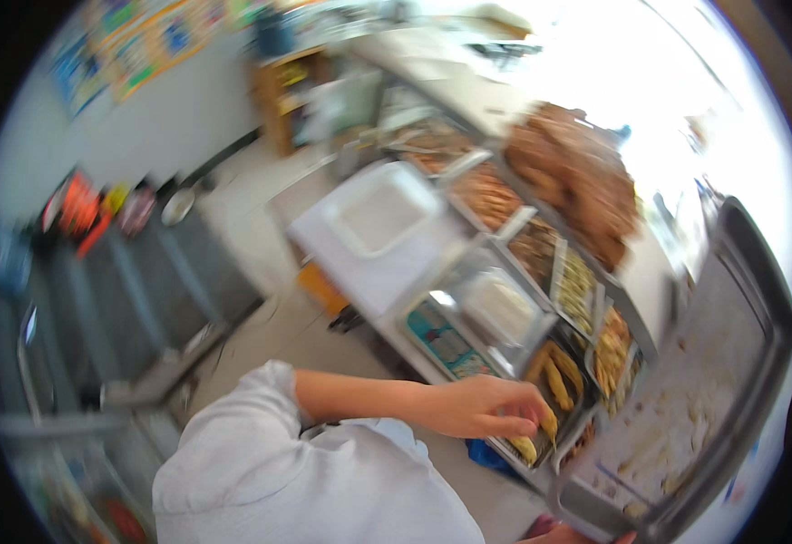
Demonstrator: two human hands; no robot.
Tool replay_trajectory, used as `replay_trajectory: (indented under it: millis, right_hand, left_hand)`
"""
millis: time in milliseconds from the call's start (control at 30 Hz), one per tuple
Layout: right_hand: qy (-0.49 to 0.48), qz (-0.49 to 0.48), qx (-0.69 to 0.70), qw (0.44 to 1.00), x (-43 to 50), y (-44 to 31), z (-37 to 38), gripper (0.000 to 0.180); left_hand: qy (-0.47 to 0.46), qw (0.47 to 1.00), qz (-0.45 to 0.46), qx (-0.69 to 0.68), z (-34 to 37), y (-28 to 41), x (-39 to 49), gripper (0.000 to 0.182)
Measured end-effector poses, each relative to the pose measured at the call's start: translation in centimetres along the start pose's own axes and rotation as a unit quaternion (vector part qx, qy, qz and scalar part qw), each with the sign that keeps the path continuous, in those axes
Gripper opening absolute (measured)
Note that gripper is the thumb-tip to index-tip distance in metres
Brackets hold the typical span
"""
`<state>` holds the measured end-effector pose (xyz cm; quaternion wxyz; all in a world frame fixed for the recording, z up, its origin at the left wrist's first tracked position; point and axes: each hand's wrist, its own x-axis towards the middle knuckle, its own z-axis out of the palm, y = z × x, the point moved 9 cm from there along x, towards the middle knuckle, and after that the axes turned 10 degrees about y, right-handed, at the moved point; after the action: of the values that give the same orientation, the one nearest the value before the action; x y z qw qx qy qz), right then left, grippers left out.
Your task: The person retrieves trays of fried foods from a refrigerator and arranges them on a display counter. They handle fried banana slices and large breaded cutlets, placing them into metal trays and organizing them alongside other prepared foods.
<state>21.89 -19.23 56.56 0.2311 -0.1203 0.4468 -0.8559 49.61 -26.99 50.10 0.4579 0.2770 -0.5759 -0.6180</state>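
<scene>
My left hand [491,408] reaches across from the left, its fingers curled around the end of a yellow-brown elongated food piece [548,423]. Just under it, a metal tray [538,462] holds several similar long pieces [559,381]. At the bottom edge, my right hand [559,534] is partly in view and grips the near end of a large, deep metal pan [688,360]. This pan is tilted up at the right, with food crumbs stuck to its inside. Motion blur softens the details.
Food-filled metal trays [487,194] run along the counter, with a heap of browned meat [572,177] behind them. A white tray [385,211] lies on a pale board beside a teal scale-like device [443,340]. Dark steps or ridged flooring [137,292] and colourful items [79,204] are at left.
</scene>
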Motion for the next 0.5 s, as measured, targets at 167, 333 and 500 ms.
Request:
replay_trajectory:
  millis: [167, 333, 500]
  right_hand:
    - [-0.095, 0.04, -0.084, 0.991, -7.2, 5.8, 5.3, 0.051]
    - [-0.23, 0.209, -0.196, 0.93, -14.1, 14.4, 9.8, 0.053]
    - [-0.487, 0.412, -0.249, 0.729, -26.7, 23.0, 13.8, 0.065]
  left_hand:
    - [0.121, 0.993, 0.001, 0.007, -5.0, 0.0, -9.2, 0.045]
    - [0.49, 0.855, -0.115, 0.124, -13.5, -5.9, -24.7, 0.03]
    - [0.675, 0.669, -0.233, 0.206, -12.9, -8.9, -42.4, 0.023]
